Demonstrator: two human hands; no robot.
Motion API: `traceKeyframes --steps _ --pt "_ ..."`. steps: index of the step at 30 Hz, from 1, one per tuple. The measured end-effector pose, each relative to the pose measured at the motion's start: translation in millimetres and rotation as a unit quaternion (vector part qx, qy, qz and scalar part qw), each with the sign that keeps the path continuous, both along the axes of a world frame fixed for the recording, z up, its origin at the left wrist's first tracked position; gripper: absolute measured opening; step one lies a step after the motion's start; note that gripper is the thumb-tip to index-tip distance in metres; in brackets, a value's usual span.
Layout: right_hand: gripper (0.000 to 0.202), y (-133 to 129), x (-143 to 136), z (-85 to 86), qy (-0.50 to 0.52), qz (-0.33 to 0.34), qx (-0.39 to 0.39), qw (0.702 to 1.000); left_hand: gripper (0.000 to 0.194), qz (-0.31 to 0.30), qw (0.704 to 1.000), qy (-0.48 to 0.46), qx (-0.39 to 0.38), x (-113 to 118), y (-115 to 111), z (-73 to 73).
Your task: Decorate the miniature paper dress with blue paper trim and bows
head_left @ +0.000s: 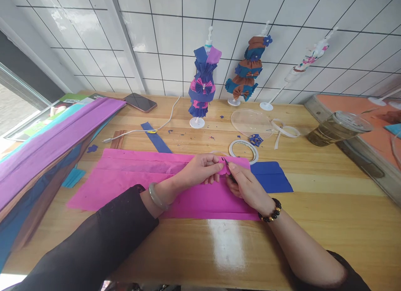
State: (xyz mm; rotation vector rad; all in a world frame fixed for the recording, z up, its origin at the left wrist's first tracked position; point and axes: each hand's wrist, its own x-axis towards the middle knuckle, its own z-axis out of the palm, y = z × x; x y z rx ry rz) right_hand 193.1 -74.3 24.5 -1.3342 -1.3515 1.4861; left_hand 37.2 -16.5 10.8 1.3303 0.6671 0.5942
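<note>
My left hand (pixel 200 170) pinches a small pink paper piece (pixel 223 170) between thumb and fingers. My right hand (pixel 249 184) is closed round small dark scissors (pixel 226 161), whose tips meet the piece's edge; their handles are mostly hidden by my fingers. Below both hands a large pink crepe paper sheet (pixel 200 201) lies flat, with folds along its length. Dark blue paper (pixel 271 177) sticks out at its right end. A roll of white tape (pixel 232 150) lies just behind my hands, partly against the pink sheet's far edge.
Behind stand a blue-and-pink dressed miniature mannequin (pixel 203 82), a brown-and-blue one (pixel 250 69) and a floral one (pixel 313 57). A drink cup (pixel 335 130) is at right; a phone (pixel 140 102), white cable (pixel 131 131) and long paper strips (pixel 62 136) are at left. Small scraps dot the table.
</note>
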Motion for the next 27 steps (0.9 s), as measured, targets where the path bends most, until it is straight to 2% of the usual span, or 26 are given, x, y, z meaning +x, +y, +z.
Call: traceKeyframes --steps 27 --pt "0.043 -1.4 -1.5 -2.1 0.017 -0.027 -0.003 0.999 0.028 0.002 1.0 -0.008 -0.003 0.0 1.1 -2.0"
